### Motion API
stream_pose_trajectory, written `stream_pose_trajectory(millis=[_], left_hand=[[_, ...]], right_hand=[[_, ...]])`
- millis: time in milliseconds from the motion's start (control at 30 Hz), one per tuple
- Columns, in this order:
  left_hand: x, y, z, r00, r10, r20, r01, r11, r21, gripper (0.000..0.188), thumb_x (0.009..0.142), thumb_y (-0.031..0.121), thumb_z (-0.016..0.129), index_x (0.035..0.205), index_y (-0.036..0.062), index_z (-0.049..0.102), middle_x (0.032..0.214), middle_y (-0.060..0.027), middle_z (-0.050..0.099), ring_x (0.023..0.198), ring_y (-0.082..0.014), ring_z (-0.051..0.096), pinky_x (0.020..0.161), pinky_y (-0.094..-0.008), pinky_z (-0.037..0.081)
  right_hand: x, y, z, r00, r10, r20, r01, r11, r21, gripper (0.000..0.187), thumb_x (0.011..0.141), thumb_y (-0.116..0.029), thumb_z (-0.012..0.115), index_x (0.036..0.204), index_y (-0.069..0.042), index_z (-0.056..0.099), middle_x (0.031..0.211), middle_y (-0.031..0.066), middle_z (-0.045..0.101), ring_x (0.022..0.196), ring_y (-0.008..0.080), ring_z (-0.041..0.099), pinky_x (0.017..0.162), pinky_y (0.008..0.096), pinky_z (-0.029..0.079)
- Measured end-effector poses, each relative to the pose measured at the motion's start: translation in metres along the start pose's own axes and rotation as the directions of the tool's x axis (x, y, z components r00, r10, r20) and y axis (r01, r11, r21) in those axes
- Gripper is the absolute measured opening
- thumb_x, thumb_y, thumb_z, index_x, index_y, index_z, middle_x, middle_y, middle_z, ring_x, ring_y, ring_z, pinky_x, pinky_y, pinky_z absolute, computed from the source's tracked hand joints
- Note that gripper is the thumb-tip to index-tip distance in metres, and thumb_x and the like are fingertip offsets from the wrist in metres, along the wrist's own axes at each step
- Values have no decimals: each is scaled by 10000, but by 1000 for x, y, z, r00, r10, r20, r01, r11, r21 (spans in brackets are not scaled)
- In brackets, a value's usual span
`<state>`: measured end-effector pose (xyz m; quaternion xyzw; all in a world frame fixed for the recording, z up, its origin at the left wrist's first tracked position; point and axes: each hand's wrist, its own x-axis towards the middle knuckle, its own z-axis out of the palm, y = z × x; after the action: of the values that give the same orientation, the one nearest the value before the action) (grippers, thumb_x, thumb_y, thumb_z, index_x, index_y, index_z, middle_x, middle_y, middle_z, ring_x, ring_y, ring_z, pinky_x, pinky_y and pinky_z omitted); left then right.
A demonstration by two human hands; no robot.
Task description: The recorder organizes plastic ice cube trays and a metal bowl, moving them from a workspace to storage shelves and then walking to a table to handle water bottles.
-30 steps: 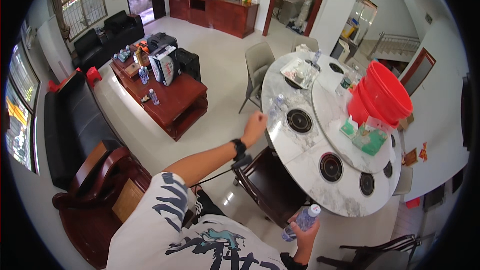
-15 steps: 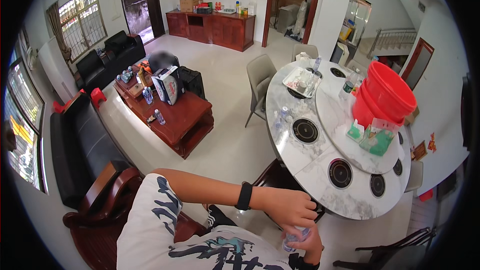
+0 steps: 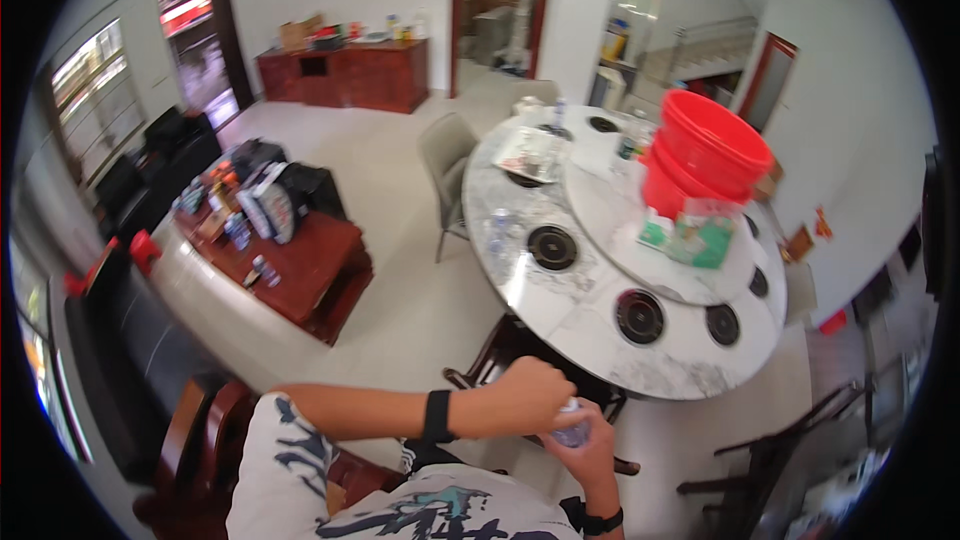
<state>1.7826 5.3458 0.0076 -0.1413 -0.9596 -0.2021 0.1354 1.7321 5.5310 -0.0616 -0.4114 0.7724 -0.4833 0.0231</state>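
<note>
In front of my body, low in the view, my right hand [image 3: 590, 448] is wrapped round a clear plastic water bottle [image 3: 571, 432]. My left hand [image 3: 520, 398] reaches across from the left, a black band on its wrist. Its fingers are closed at the bottle's top, round the cap, which is mostly hidden. Both hands are just short of a round marble-topped table [image 3: 600, 355], not touching it. A dark wooden chair [image 3: 495, 352] stands beneath my hands, partly covered by them.
Red plastic tubs [image 3: 705, 150], a green-and-clear packet [image 3: 705, 235] and a white tray [image 3: 533, 153] sit on the table, with round black hobs [image 3: 551, 248] set into it. A cluttered wooden coffee table [image 3: 310, 275] stands left, a grey chair [image 3: 447, 155] between. Folded dark chairs [image 3: 790, 450] are lower right.
The view has turned right, shifting the room leftward. My hands have come up slightly with the bottle, and my left fingers have closed into a tighter grip at its top.
</note>
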Motion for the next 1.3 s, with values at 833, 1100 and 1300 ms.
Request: stream_pose_trajectory(millis=[833,1100,1300], left_hand=[[37,10,40,967,-219,128,225,973,-39,592,929,482,537,571,24,646,484,-140,545,472,-348,554,489,-435,442],[30,-11,46,915,-324,240,356,929,-102,664,945,507,479,557,-11,622,524,-196,573,535,-370,616,553,-421,500],[-39,-59,143,581,-409,704,658,745,-109,724,938,600,443,596,0,662,573,-163,634,566,-291,664,622,-397,536]], right_hand=[[-39,25,-8,929,132,-345,-236,931,-278,557,638,-154,825,1129,-78,574,978,105,626,897,316,620,752,421,479],[-37,8,-57,881,388,-271,-368,922,124,581,684,-206,874,1137,-52,545,1012,97,637,922,201,645,816,309,518],[5,-69,-149,985,-14,-172,48,980,194,560,713,-149,859,1162,-57,536,1054,81,647,919,179,641,825,312,521]])
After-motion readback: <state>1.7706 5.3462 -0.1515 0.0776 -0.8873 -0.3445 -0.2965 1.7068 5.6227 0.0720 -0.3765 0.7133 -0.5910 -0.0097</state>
